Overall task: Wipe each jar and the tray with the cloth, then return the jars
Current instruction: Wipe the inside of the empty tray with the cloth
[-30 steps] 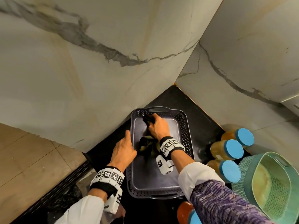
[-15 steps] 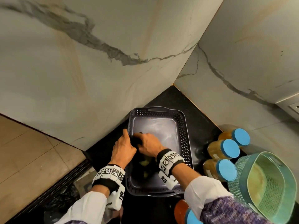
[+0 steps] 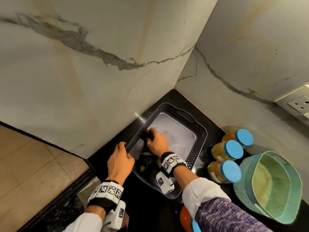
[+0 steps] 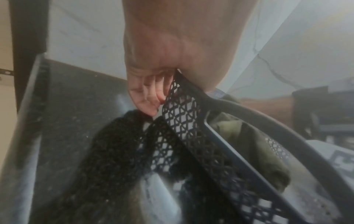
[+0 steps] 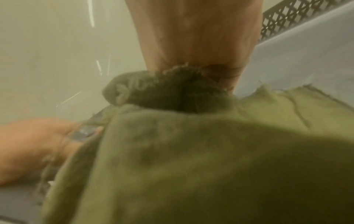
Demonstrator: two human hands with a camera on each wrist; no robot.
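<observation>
While our left hand [image 3: 120, 159] grips the tray [image 3: 198, 131] by its near-left rim on the desk [image 3: 168, 99], our right hand [image 3: 157, 142] clenches the cloth [image 5: 191, 151] against the tray floor: the tray-wiping step. Next, we judge, the far-right floor needs wiping; walls hem the tray's left and far sides, and the jars [image 3: 224, 171] stand just right, awaiting return.

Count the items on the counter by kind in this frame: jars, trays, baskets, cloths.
Jars with blue lids: 4; the fourth is partly cut off at the bottom edge
Dark tray: 1
Teal basket: 1
Green cloth: 1
Total: 7
</observation>
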